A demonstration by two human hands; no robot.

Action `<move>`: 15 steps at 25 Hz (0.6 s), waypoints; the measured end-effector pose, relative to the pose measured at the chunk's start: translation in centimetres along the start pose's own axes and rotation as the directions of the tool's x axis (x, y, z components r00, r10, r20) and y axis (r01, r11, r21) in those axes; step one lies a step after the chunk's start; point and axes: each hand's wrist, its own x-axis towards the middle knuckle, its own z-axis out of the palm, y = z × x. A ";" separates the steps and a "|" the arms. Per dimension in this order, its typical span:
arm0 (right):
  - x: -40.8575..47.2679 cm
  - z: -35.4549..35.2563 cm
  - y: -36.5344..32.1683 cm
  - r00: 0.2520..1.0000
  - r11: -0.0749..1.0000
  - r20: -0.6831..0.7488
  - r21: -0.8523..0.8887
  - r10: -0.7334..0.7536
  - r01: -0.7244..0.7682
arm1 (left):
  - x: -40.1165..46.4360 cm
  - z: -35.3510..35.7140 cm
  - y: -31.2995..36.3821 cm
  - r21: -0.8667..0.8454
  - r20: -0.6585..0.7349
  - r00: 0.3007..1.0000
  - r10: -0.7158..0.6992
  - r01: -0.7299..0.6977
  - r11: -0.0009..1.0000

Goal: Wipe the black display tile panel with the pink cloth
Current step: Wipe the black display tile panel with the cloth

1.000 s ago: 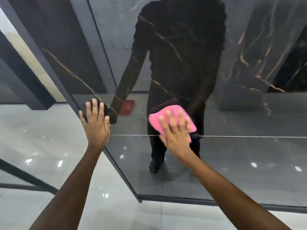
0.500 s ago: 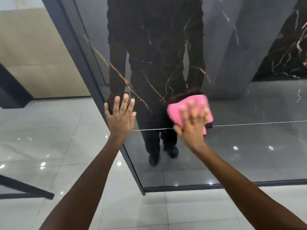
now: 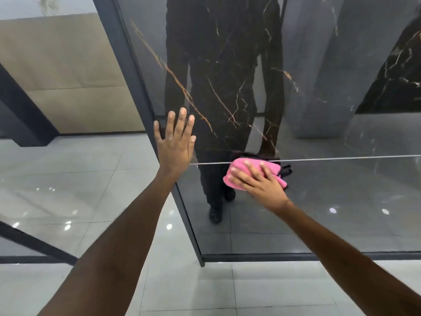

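right hand (image 3: 262, 182) spread flat on the pink cloth (image 3: 252, 172), fingers straight and splayed, pressing it against the black display tile panel (image 3: 227, 65). cloth bunched under the palm, its upper edge just at the thin horizontal seam line (image 3: 341, 158) crossing the panel, most of it lying below that line. a dark reflection of the cloth showing right beside it on the glossy surface.

left hand (image 3: 176, 142) open too, fingers straight and pointing up, palm laid against the panel's left edge where the dark metal frame (image 3: 127, 65) runs down at a slant. holding nothing. well apart from the cloth, with a stretch of bare panel between the two hands.

panel upright, polished black with thin gold and white veins, mirroring a standing person's dark legs and shoes. bottom rail of the frame resting on the pale grey tiled floor (image 3: 79, 179), glossy with small ceiling-light glints. further left, a beige slab (image 3: 68, 76) leaning behind a dark slanted bar. both forearms bare, reaching up from the lower corners of the view.
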 end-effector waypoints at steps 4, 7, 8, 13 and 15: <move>1.8 -2.2 4.3 0.956 0.968 -0.147 0.032 0.252 -0.250 | -3.2 -0.2 -0.5 -0.121 0.075 0.997 -0.020 0.029 0.992; 3.7 -2.0 2.9 0.817 0.836 -0.196 0.226 0.542 -0.500 | -7.4 2.3 -1.1 -0.077 0.036 0.999 -0.024 0.027 0.997; 3.6 -0.3 0.7 0.861 0.887 -0.217 0.164 0.460 -0.433 | -7.7 3.2 -1.2 -0.065 -0.012 0.999 -0.031 0.030 0.997; -1.2 6.3 -4.3 0.884 0.863 0.076 -0.193 -0.462 0.467 | -7.6 4.5 -1.1 -0.097 -0.162 0.987 -0.012 -0.004 0.995; 0.5 4.5 -2.3 0.972 0.974 -0.147 -0.163 -0.183 0.158 | -7.8 4.6 -1.2 -0.117 -0.187 0.982 -0.012 -0.010 0.993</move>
